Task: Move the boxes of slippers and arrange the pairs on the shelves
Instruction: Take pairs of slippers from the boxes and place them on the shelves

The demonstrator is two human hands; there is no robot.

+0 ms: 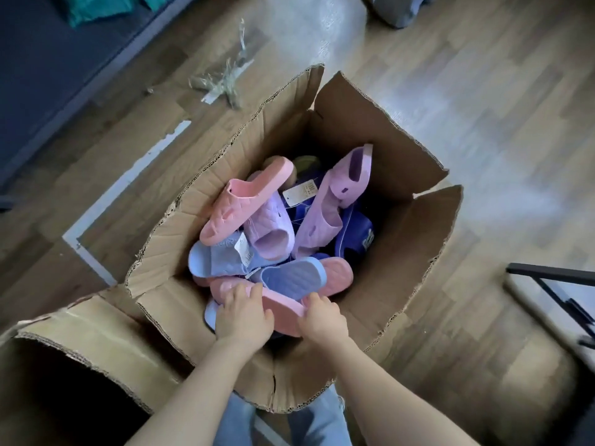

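Gripping a pink slipper [280, 305] from both sides, the left hand [243, 313] curled its fingers over 1 end and the right hand [323, 317] clasped the other edge. That slipper lay at the near side of the pile inside the open box [402, 278], close to the near wall. Jeans [318, 423] showed below that wall, and a 2nd box [80, 346] stood just beside it on the left, its torn flaps up.

Just beyond the hands a blue slipper [289, 278] lay sole up, resting across the held one. Left of it sat a pale blue slipper [209, 262] with a white tag [243, 251] on it. Farther in, a lilac slipper [270, 230] lay against a 2nd pink slipper [248, 201], which leaned along the left wall. To the right a long lilac slipper [331, 201] stood tilted on end – its heel up near the far wall – and a purple slipper [354, 236] lay just beside it. Another tag [301, 191] rested between the 2nd pink slipper and the long lilac one.

Past the box spread the wood floor [467, 107]. A white tape line [128, 194] ran along it on the left, with a clump of torn tape [225, 82] farther off – well apart from the box. A dark rack [553, 280] edged in at the right.
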